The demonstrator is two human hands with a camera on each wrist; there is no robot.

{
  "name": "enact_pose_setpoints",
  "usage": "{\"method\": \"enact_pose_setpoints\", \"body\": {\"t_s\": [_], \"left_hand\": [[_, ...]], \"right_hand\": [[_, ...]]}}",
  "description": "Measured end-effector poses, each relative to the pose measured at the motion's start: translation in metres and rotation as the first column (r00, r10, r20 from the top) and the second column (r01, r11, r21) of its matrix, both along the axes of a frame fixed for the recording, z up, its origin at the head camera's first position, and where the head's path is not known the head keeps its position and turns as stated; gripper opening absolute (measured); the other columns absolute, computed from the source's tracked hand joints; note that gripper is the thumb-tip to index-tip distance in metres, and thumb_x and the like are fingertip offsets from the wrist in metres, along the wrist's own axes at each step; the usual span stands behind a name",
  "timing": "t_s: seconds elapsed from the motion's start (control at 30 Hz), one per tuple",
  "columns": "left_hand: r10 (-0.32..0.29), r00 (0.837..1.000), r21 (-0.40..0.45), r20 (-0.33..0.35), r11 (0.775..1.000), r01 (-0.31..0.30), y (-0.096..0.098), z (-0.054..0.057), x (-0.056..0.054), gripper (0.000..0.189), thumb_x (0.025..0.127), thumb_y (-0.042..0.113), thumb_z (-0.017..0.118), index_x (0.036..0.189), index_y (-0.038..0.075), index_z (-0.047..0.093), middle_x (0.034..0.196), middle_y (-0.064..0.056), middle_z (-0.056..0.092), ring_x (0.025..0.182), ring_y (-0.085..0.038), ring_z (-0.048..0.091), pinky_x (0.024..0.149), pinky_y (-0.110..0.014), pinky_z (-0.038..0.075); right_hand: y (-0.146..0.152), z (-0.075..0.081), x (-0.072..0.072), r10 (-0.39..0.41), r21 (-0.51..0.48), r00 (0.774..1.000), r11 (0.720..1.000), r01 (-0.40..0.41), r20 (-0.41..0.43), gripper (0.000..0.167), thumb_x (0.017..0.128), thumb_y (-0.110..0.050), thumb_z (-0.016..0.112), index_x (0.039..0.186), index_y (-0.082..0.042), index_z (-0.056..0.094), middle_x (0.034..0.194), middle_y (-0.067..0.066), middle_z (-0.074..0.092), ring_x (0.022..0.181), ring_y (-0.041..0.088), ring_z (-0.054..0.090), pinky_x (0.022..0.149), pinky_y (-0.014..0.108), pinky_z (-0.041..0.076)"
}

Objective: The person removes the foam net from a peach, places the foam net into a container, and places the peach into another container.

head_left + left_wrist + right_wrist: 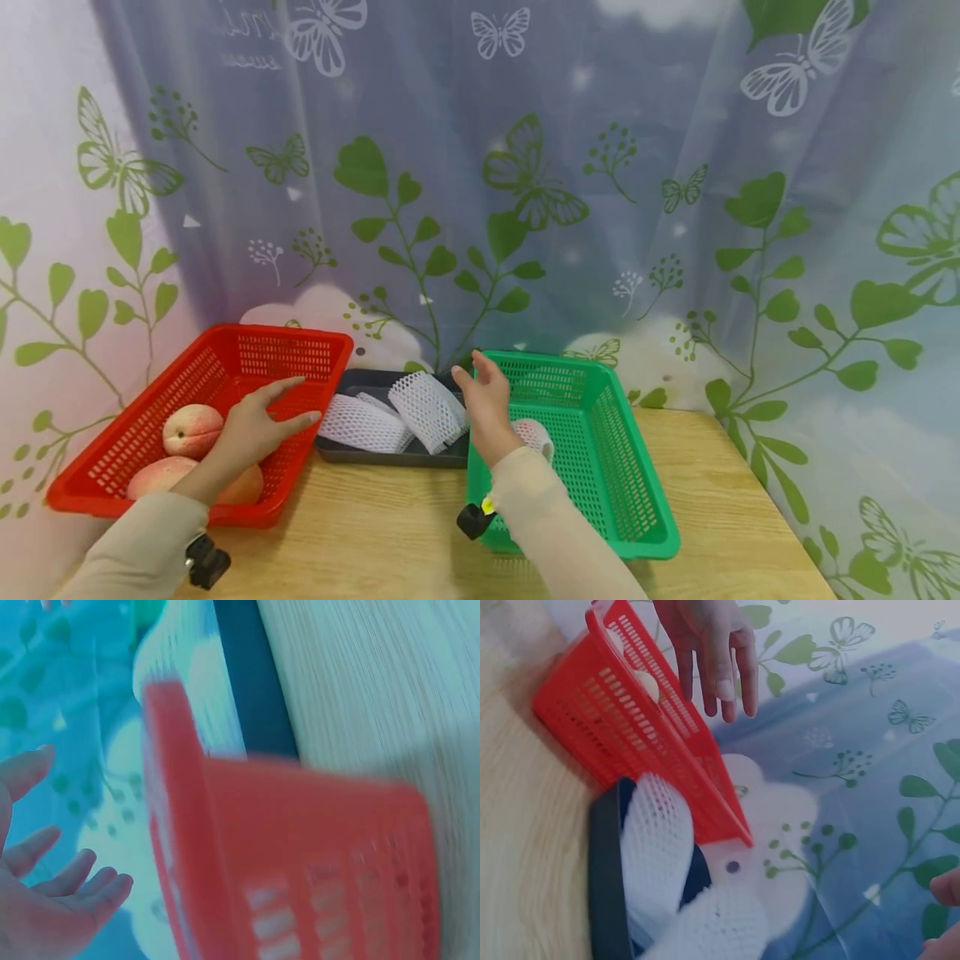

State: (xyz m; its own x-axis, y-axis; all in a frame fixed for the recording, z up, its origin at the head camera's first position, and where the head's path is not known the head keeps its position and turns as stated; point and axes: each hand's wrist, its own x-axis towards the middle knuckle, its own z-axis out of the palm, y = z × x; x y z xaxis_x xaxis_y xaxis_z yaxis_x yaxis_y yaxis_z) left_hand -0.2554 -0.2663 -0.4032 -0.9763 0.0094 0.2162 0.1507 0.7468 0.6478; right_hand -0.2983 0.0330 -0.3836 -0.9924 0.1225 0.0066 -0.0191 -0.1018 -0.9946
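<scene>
My left hand [251,429] hovers over the red basket [341,354], its fingers spread and nothing held. Several peaches [193,430] lie in that basket, partly hidden by my left wrist. Above the left edge of the green basket [652,483], my right hand [489,408] is raised with nothing visible in its fingers. A peach in a white foam net [536,437] sits in the green basket, partly behind my right wrist. Between the baskets, white foam net sleeves [427,408] lie in a dark tray [382,457]; in the right wrist view the sleeves [656,840] look blurred.
The baskets and tray stand on a light wooden table [390,517]. Right behind them hangs a curtain [450,208] printed with leaves and butterflies. The red basket's rim [169,712] rises close to my left hand in the left wrist view.
</scene>
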Motion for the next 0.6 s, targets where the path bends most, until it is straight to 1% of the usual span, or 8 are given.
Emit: {"method": "enact_pose_setpoints", "body": {"t_s": [0.03,0.07,0.13,0.2,0.27,0.43,0.5,0.6], "left_hand": [[-0.012,1.000,0.008,-0.010,1.000,0.012,0.006,0.001,0.001,0.071,0.083,0.040,0.073,0.140,0.007,0.047,0.125,-0.024,0.056,0.064,-0.022,0.047,0.054,-0.032,0.044],[-0.025,1.000,0.022,-0.014,0.999,0.025,0.011,0.002,0.003,0.070,0.083,0.039,0.074,0.140,0.007,0.047,0.130,-0.025,0.054,0.070,-0.025,0.052,0.058,-0.035,0.048],[-0.052,0.999,0.067,-0.013,0.996,0.053,0.022,0.003,0.005,0.069,0.083,0.035,0.074,0.140,0.007,0.048,0.132,-0.024,0.054,0.081,-0.035,0.059,0.067,-0.041,0.054],[-0.079,0.997,0.113,-0.012,0.990,0.079,0.033,0.003,0.008,0.068,0.083,0.034,0.075,0.139,0.006,0.048,0.137,-0.024,0.050,0.104,-0.043,0.058,0.082,-0.049,0.053],[-0.095,0.995,0.150,0.001,0.984,0.094,0.043,0.002,0.009,0.069,0.083,0.035,0.074,0.140,0.006,0.047,0.139,-0.023,0.049,0.121,-0.045,0.049,0.094,-0.056,0.046],[-0.173,0.985,0.288,0.009,0.944,0.163,0.068,-0.005,0.012,0.067,0.084,0.027,0.075,0.140,0.002,0.047,0.138,-0.025,0.049,0.123,-0.044,0.048,0.099,-0.053,0.043],[-0.211,0.977,0.344,-0.003,0.917,0.200,0.077,-0.009,0.014,0.066,0.083,0.020,0.076,0.138,-0.003,0.047,0.136,-0.027,0.049,0.122,-0.045,0.049,0.098,-0.052,0.044],[-0.248,0.969,0.388,-0.003,0.893,0.230,0.092,-0.016,0.017,0.065,0.083,0.016,0.076,0.137,-0.006,0.046,0.135,-0.028,0.050,0.123,-0.044,0.049,0.098,-0.052,0.044]], "right_hand": [[0.005,0.001,-0.001,0.003,0.008,1.000,1.000,-0.003,0.004,0.052,0.093,-0.015,0.063,0.141,-0.011,0.046,0.148,0.012,0.039,0.142,0.031,0.026,0.111,0.047,0.033],[0.009,0.002,-0.002,0.005,0.018,1.000,1.000,-0.005,0.004,0.052,0.092,-0.016,0.064,0.141,-0.011,0.046,0.148,0.012,0.040,0.142,0.031,0.027,0.111,0.047,0.033],[0.019,0.003,-0.004,0.014,0.039,1.000,0.999,-0.015,0.010,0.052,0.093,-0.017,0.063,0.141,-0.012,0.046,0.147,0.013,0.041,0.140,0.031,0.029,0.110,0.047,0.033],[0.030,0.003,-0.005,0.031,0.059,0.999,0.998,-0.033,0.019,0.052,0.093,-0.017,0.063,0.142,-0.012,0.044,0.147,0.013,0.041,0.139,0.031,0.031,0.110,0.048,0.033],[0.041,0.002,-0.007,0.053,0.077,0.998,0.995,-0.055,0.029,0.052,0.094,-0.017,0.061,0.143,-0.012,0.043,0.147,0.015,0.040,0.138,0.032,0.032,0.110,0.050,0.032],[0.068,-0.002,-0.013,0.110,0.161,0.992,0.980,-0.120,0.069,0.050,0.095,-0.019,0.061,0.142,-0.013,0.045,0.146,0.014,0.041,0.135,0.032,0.036,0.110,0.051,0.031],[0.078,-0.005,-0.017,0.148,0.209,0.985,0.964,-0.163,0.085,0.049,0.094,-0.020,0.062,0.140,-0.014,0.047,0.145,0.014,0.043,0.135,0.032,0.037,0.109,0.052,0.031],[0.092,-0.013,-0.023,0.204,0.276,0.973,0.934,-0.226,0.104,0.047,0.094,-0.022,0.062,0.139,-0.015,0.049,0.143,0.013,0.045,0.134,0.033,0.038,0.109,0.054,0.032]]}}
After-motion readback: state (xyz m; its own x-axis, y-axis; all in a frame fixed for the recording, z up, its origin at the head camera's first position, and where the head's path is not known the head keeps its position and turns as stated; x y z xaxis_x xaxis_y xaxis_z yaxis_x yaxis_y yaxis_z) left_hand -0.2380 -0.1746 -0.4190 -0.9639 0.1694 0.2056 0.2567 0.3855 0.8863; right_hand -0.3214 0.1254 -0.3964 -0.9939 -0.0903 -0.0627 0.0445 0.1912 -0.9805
